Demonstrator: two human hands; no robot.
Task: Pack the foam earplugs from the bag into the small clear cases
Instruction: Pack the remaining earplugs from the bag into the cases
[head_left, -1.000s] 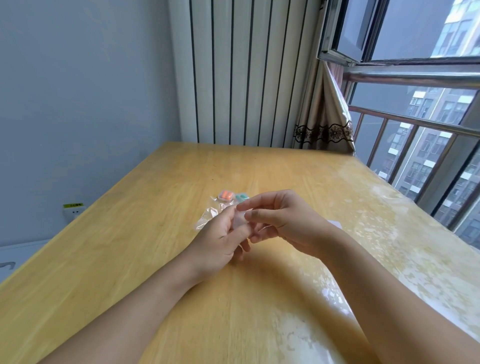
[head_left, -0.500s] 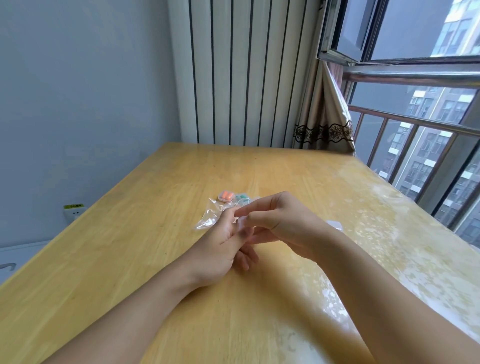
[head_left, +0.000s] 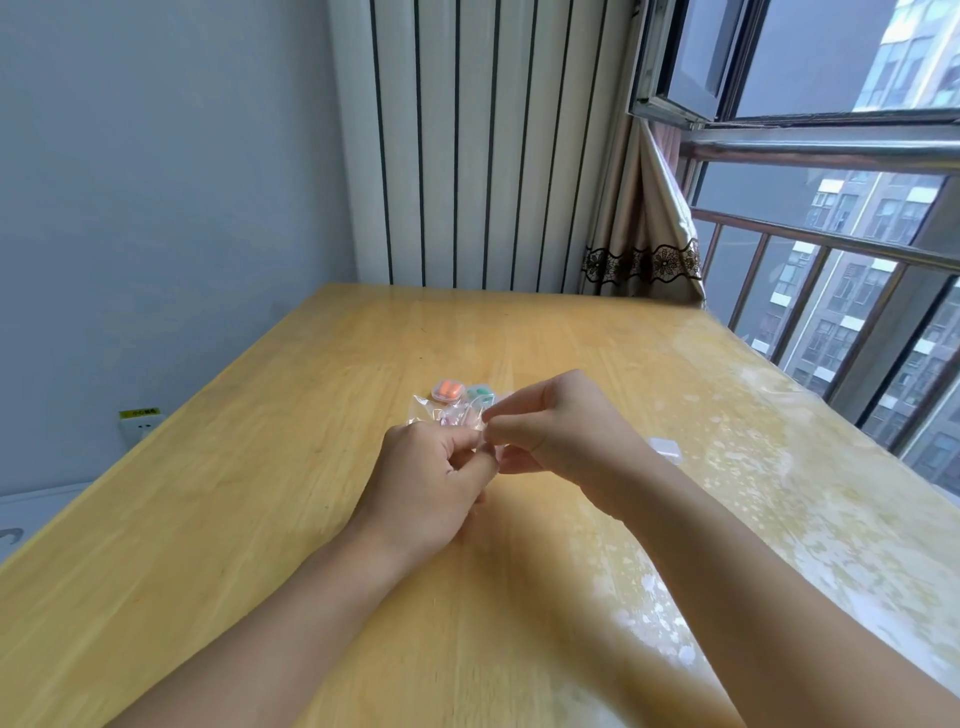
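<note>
A crumpled clear plastic bag (head_left: 451, 414) with pinkish earplugs inside is held just above the middle of the wooden table (head_left: 260, 493). My left hand (head_left: 431, 483) pinches its near edge, and my right hand (head_left: 561, 436) pinches the same edge from the right, fingertips meeting. Behind the bag lie a small clear case with orange earplugs (head_left: 448, 389) and another with green earplugs (head_left: 480, 393). A further small clear case (head_left: 665, 447) lies on the table beside my right wrist, partly hidden.
A radiator-like panel (head_left: 467, 145) and a curtain (head_left: 644, 234) stand beyond the table's far edge. An open window with railings runs along the right side. A wall socket (head_left: 139, 423) sits low on the left wall.
Both hands stayed together at the bag. My left hand's fingers curled tighter on the bag's edge, and the bag lifted and bunched a little more between the fingertips.
</note>
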